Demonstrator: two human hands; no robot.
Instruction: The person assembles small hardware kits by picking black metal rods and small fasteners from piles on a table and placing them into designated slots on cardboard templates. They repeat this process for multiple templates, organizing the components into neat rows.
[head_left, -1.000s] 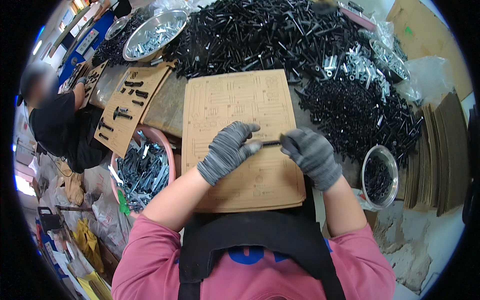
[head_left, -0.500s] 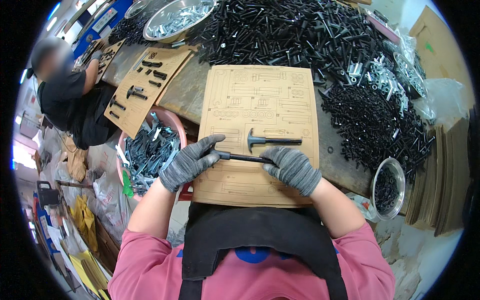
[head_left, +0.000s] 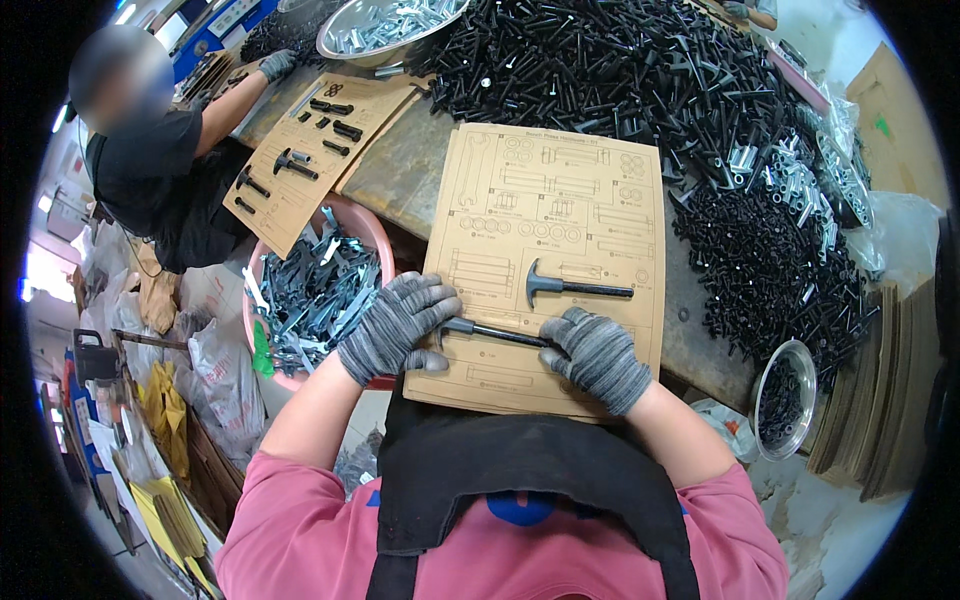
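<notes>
Grey knitted gloves cover both of my hands. My left hand is at the head of a black T-handle screw, its fingers and thumb on either side of the crosspiece. At the other end of that rod, my right hand pinches the tip. The screw lies level, at or just over a brown cardboard sheet printed with outlines of hardware. A second T-handle screw rests on the sheet above it, crosspiece to the left. Part of the left crosspiece is hidden by my glove.
Heaped black bolts cover the far table, with smaller black screws to the right. A pink basin of wrenches stands left, a steel bowl right. Another filled cardboard sheet lies near a co-worker.
The held T-handle screw has come down the sheet, toward me. My left fingers have spread more around its head. The whole view has shifted, and the co-worker's arm reaches farther out.
</notes>
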